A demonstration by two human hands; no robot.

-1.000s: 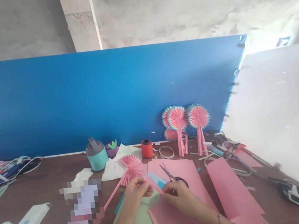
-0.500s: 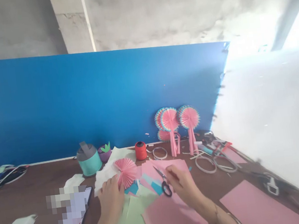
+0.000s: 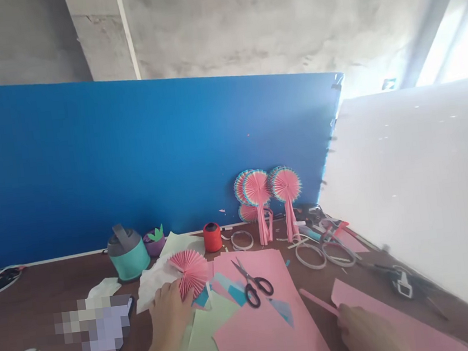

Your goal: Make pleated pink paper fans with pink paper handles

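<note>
My left hand is closed on the lower edge of a pink pleated paper fan, which is spread into a part circle. My right hand, slightly blurred, is over the pink sheet on the right. A narrow pink paper strip sticks out from its fingers toward the middle; the fingertips are partly hidden. Between my hands, black-handled scissors lie with blades apart on stacked pink paper. Pale green sheets and blue paper scraps lie beside the stack.
Finished pink fans lean on the blue partition. A red thread spool, a teal pot, a purple pot and clear rings stand or lie at the back. A phone lies at left.
My right hand has moved from beside the scissors down and right to the pink sheet, and a pink strip now shows at its fingers. The scissors now lie flat; my left hand stays on the fan.
</note>
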